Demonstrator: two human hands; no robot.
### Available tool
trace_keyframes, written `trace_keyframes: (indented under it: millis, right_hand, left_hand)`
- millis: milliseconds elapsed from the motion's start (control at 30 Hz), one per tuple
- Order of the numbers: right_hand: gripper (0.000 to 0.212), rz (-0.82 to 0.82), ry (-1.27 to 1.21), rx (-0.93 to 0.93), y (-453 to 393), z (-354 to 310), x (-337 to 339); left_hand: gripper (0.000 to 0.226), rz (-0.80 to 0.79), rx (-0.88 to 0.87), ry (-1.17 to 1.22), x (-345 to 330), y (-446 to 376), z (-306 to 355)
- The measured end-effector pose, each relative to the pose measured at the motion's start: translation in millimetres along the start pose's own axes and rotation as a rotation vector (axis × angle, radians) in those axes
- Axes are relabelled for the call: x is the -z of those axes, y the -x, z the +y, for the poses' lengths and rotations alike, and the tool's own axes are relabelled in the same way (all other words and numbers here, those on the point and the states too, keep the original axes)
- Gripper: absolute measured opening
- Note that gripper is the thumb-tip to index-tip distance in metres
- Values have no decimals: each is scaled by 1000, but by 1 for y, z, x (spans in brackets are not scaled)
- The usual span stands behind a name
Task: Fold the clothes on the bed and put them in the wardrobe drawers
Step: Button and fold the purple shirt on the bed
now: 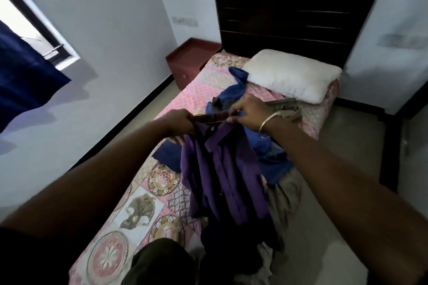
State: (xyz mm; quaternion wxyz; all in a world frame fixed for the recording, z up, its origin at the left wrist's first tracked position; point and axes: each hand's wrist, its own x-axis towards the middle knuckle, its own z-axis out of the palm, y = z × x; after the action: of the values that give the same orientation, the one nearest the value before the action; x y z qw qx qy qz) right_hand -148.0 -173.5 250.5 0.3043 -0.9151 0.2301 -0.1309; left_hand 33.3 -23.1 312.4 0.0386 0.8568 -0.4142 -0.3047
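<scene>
Nearest the camera there's a dark olive garment (pixel 159 259) bunched at the foot of the bed (pixel 111 233), lying on the patterned pink bedspread. Just past it hangs the purple shirt (pixel 222 178) — it's held up by the collar end and droops down over the bedspread, buttons facing the camera. The left hand (pixel 179 124) has its fingers curled tight around the left side of the collar, and the right hand (pixel 249 113) pinches the other side with thumb and fingertips, a metal bangle (pixel 269 120) on that wrist. There's something dark and strap-like between the two hands at the collar, too blurry to tell what.

Under and behind the shirt sits a pile of other clothes: a navy folded piece (pixel 166 158) to the left, a blue garment (pixel 266 148) spread toward the right, and beige trousers (pixel 287 190) along the right edge of the bed. Further up, a white pillow (pixel 291 74) rests against the dark headboard (pixel 294 18) — a reddish bedside cabinet (pixel 190 58) stands just to its left.
</scene>
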Motion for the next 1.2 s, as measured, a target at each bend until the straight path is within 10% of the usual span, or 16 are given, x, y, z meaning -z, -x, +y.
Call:
trace_keyframes:
  millis: [133, 267, 467, 733, 1200]
  right_hand:
    - [61, 12, 41, -271, -18, 62, -87]
    - [27, -15, 1, -494, 34, 107, -224]
    - [47, 34, 52, -669, 115, 128, -419]
    - [35, 430, 348, -676, 103, 137, -463]
    - [34, 597, 427, -645, 139, 98, -472]
  left_hand:
    - [60, 111, -111, -60, -59, -106, -27]
    - [39, 111, -191, 35, -185, -184, -81]
    - [39, 39, -379, 205, -368, -174, -166]
    - [55, 162, -513, 450, -433, -185, -216]
    - [57, 208, -670, 473, -442, -176, -233]
